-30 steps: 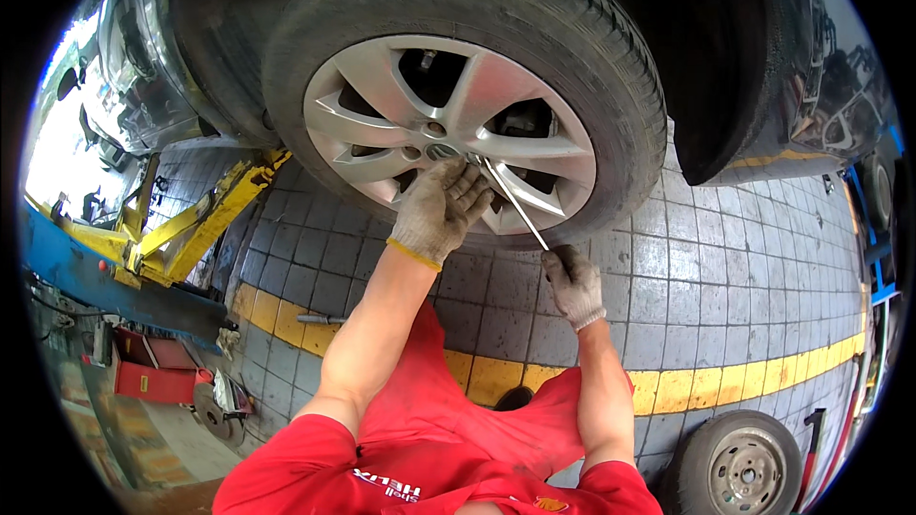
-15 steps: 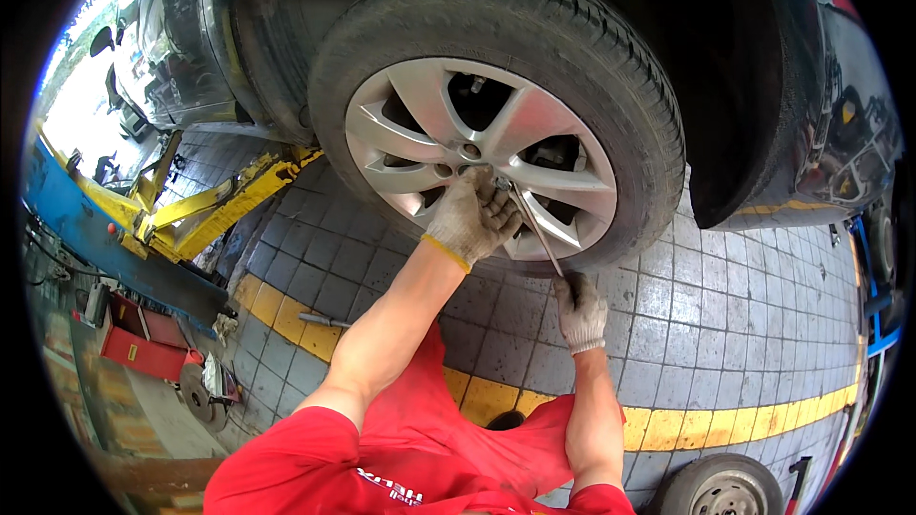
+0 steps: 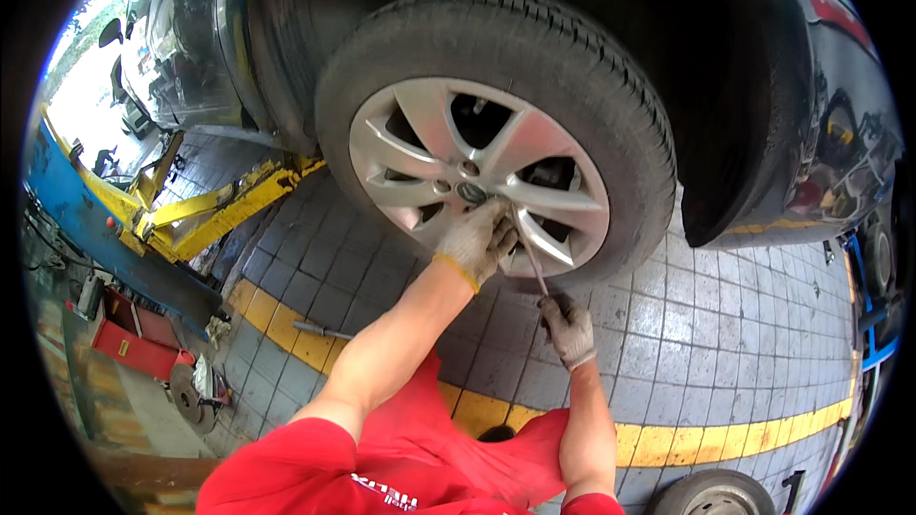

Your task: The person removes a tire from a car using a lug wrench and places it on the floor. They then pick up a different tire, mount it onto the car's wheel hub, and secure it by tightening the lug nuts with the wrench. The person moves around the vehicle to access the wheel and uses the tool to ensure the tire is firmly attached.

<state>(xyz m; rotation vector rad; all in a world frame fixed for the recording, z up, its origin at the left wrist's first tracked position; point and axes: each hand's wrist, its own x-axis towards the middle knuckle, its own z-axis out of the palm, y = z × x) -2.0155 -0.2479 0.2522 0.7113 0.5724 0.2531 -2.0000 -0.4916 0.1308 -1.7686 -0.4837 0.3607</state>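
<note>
A car wheel with a black tyre (image 3: 620, 95) and a silver alloy rim (image 3: 427, 119) hangs in the wheel arch in front of me. My left hand (image 3: 474, 236), in a pale knitted glove, is closed around the head of a lug wrench just below the hub. The glove hides the socket and the nut there. From that spot the thin metal bar of the lug wrench (image 3: 533, 260) slants down and to the right. Its lower end is gripped by my right hand (image 3: 570, 328), gloved too, with the fingers wrapped round it.
A yellow lift arm (image 3: 224, 212) reaches under the car from a blue lift post (image 3: 124, 257) at left. Another metal bar (image 3: 322, 330) lies on the tiles. Lower left are a red toolbox (image 3: 141, 348) and a brake disc (image 3: 186, 396). A spare wheel (image 3: 673, 496) lies at lower right.
The wheel sits slightly lower in view. My right hand has moved a little left with the wrench handle, and the bar stands steeper. My left hand stays at the wrench head.
</note>
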